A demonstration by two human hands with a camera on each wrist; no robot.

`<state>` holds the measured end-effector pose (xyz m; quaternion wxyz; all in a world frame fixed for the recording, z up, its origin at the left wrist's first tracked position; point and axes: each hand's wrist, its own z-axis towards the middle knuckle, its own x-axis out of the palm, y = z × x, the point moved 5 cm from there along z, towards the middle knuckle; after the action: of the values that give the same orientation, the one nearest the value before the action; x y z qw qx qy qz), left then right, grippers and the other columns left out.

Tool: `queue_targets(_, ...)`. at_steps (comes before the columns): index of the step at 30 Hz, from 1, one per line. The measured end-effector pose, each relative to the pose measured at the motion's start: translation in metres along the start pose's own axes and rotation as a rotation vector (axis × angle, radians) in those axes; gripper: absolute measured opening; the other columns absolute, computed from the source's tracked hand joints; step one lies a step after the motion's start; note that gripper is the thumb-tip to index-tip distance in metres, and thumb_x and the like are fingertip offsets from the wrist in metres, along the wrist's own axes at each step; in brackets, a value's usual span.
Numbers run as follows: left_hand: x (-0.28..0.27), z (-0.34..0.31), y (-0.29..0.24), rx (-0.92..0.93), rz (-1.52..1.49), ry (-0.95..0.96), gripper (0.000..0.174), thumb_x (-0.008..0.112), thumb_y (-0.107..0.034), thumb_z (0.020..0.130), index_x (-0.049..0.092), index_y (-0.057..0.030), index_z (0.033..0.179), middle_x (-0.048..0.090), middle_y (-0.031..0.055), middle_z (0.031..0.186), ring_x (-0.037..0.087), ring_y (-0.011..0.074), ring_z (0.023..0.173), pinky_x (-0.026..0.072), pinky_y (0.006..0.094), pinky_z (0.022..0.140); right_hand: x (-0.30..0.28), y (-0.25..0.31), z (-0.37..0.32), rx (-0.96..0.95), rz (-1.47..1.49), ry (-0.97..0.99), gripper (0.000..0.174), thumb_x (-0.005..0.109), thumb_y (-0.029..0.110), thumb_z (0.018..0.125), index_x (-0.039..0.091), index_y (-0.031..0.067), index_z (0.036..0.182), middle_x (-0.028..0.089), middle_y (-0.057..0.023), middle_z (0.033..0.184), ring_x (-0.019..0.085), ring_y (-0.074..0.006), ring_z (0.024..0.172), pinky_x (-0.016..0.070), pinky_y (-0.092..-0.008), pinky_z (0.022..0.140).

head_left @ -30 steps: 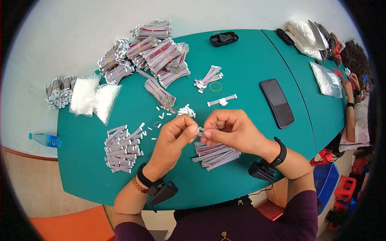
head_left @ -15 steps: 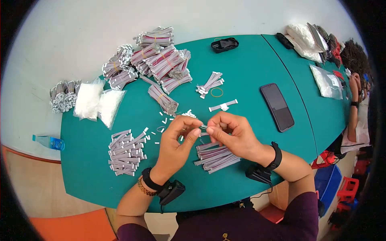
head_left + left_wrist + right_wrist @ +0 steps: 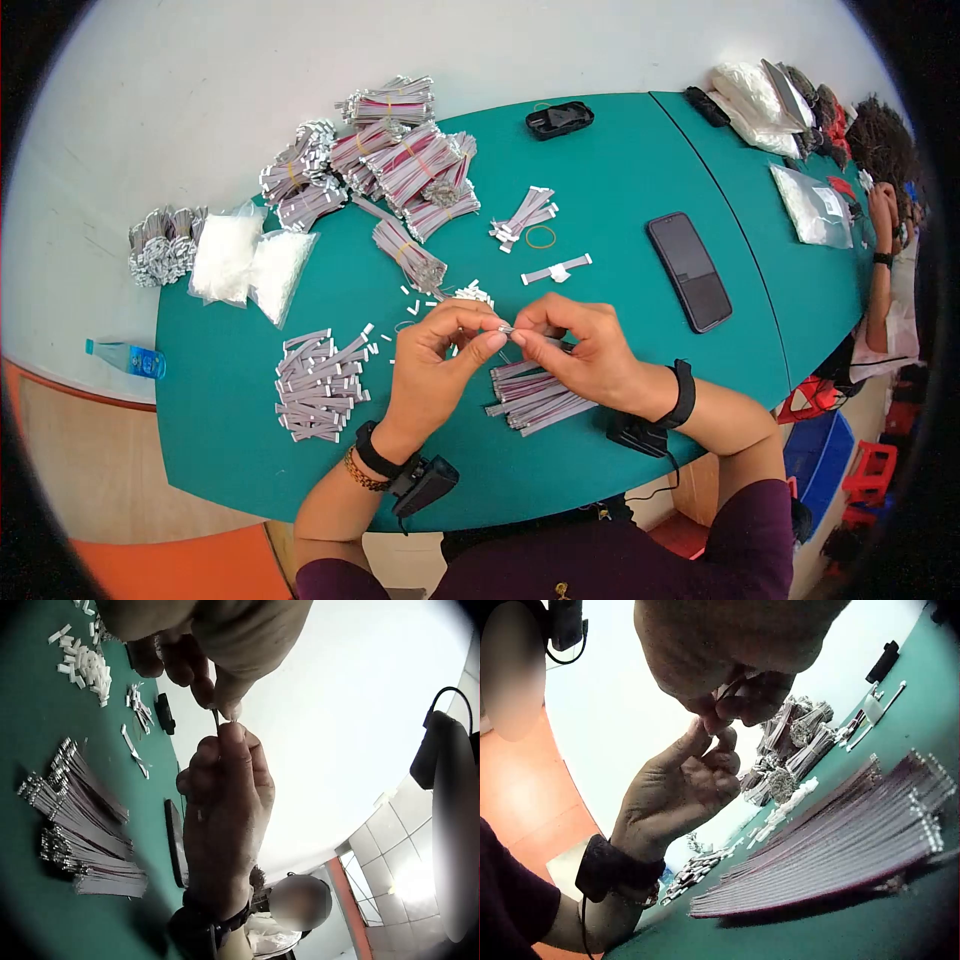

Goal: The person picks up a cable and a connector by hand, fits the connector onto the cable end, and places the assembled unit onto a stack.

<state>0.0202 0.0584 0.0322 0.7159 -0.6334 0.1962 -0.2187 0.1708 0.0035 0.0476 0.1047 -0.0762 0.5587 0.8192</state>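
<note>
My hands meet above the near middle of the table. My right hand [image 3: 585, 355] pinches a short grey ribbon cable [image 3: 217, 720] between thumb and forefinger, seen nearly edge-on in the left wrist view. My left hand [image 3: 435, 370] pinches a small white connector [image 3: 506, 328] at the cable's end, and its fingertips partly cover it. Below the right hand lies a stack of ribbon cables [image 3: 540, 398] with bare metal ends. Loose white connectors [image 3: 91, 675] lie in a heap beyond the left hand. Ribbon cables with white ends [image 3: 322, 385] lie piled left of it.
Banded cable bundles [image 3: 410, 165] are heaped at the back left, beside clear bags of white parts [image 3: 225, 255]. A phone [image 3: 690, 270] lies to the right, and a bottle [image 3: 125, 358] at the left edge. Another person's arm [image 3: 880, 290] is at far right.
My hands have come slightly lower with the cable and connector between them, and the left fingertips have shifted along the connector. The head view has tilted, so the table appears lower.
</note>
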Motion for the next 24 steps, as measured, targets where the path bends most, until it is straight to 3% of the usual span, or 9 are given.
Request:
queue_targets(2,0.000,0.000,0.002,-0.005,-0.023,-0.005,0.009,0.066,-0.001,0.082,0.063,0.0016,0.090,0.059,0.0063,0.099,0.058,0.0118,0.089,0.0474,0.0246,0.081,0.000,0.000,0.000,-0.017,-0.024,-0.006,0.010,0.065,0.006,0.082,0.058,0.0009,0.085,0.062,-0.0103,0.070,0.061,-0.0181,0.059,0.0448,-0.0283,0.051)
queue_targets(5,0.001,0.001,0.004,0.037,-0.039,-0.035,0.011,0.070,-0.007,0.079,0.068,-0.0035,0.089,0.063,0.0045,0.096,0.054,0.0066,0.078,0.0413,0.0201,0.063,0.000,0.003,-0.001,-0.067,-0.096,-0.016,0.010,0.066,0.006,0.080,0.057,0.0015,0.084,0.061,-0.0107,0.070,0.061,-0.0211,0.059,0.0450,-0.0299,0.051)
queue_targets(13,0.002,0.001,0.002,0.062,-0.028,-0.072,0.009,0.069,-0.009,0.080,0.068,-0.0044,0.088,0.064,0.0044,0.098,0.055,0.0083,0.081,0.0414,0.0210,0.064,0.001,0.009,0.000,-0.237,-0.289,0.000,0.011,0.067,0.007,0.079,0.058,0.0033,0.082,0.060,-0.0092,0.069,0.059,-0.0224,0.058,0.0440,-0.0310,0.050)
queue_targets(16,0.000,0.000,-0.003,0.114,0.050,-0.083,0.007,0.068,-0.009,0.080,0.069,-0.0057,0.087,0.064,0.0050,0.099,0.055,0.0102,0.085,0.0415,0.0220,0.065,0.000,0.001,0.004,-0.010,-0.077,0.054,0.010,0.068,0.009,0.079,0.060,0.0039,0.082,0.061,-0.0080,0.072,0.058,-0.0196,0.061,0.0439,-0.0301,0.053)
queue_targets(17,-0.001,0.001,-0.006,0.145,0.090,-0.092,0.007,0.068,-0.010,0.080,0.069,-0.0063,0.086,0.064,0.0052,0.100,0.055,0.0109,0.086,0.0415,0.0223,0.065,-0.001,0.001,0.007,-0.040,-0.094,0.061,0.010,0.068,0.010,0.080,0.060,0.0040,0.083,0.062,-0.0077,0.073,0.057,-0.0188,0.063,0.0439,-0.0298,0.055)
queue_targets(19,-0.003,0.001,-0.021,0.300,0.407,-0.073,0.008,0.066,-0.006,0.082,0.068,-0.0028,0.089,0.061,0.0072,0.105,0.057,0.0106,0.088,0.0446,0.0226,0.073,-0.001,0.002,0.014,-0.105,-0.124,0.079,0.010,0.068,0.010,0.080,0.061,0.0041,0.083,0.062,-0.0070,0.075,0.056,-0.0171,0.066,0.0439,-0.0291,0.058)
queue_targets(20,-0.003,0.000,-0.028,0.372,0.571,-0.067,0.009,0.064,-0.004,0.083,0.067,-0.0011,0.091,0.060,0.0083,0.108,0.057,0.0105,0.090,0.0462,0.0227,0.078,0.001,0.002,0.015,0.001,-0.048,0.095,0.012,0.069,0.011,0.080,0.061,0.0026,0.083,0.061,-0.0068,0.077,0.055,-0.0160,0.071,0.0438,-0.0289,0.062)
queue_targets(24,-0.009,0.003,-0.025,0.252,0.380,-0.115,0.009,0.065,-0.004,0.083,0.067,-0.0008,0.091,0.060,0.0093,0.109,0.058,0.0122,0.092,0.0477,0.0245,0.079,0.004,0.001,0.024,0.075,0.043,0.095,0.012,0.067,0.011,0.081,0.061,0.0010,0.084,0.059,-0.0074,0.078,0.055,-0.0143,0.071,0.0437,-0.0284,0.062)
